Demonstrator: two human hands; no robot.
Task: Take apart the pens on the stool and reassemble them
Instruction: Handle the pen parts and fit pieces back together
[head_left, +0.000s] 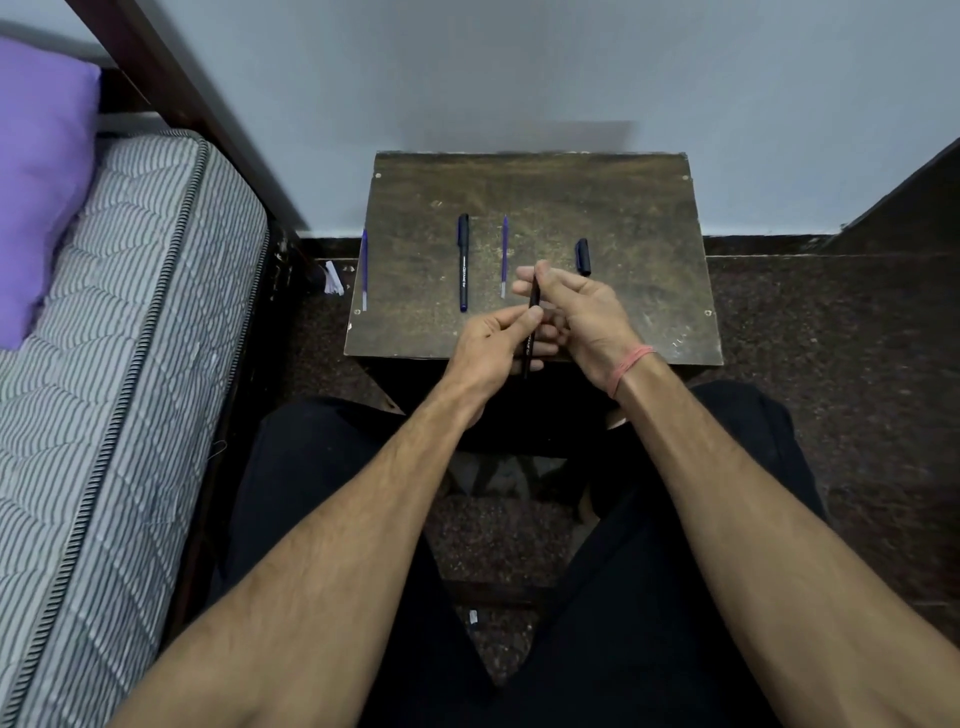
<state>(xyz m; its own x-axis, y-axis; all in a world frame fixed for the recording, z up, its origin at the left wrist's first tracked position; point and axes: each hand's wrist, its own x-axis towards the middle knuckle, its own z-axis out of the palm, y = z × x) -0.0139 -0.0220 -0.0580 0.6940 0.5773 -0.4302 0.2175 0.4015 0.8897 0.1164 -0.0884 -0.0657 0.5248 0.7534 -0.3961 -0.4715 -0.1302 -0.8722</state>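
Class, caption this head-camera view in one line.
Both hands grip a dark pen barrel above a stool holding pen parts.

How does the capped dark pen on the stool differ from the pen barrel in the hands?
The capped dark pen lies untouched on the stool, cap on. The dark pen barrel is held above the stool by the left hand and right hand, uncapped. Both are dark and slim.

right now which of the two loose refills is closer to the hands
The purple refill mid-stool, between the capped pen and loose cap; the other refill lies at the stool's left edge.
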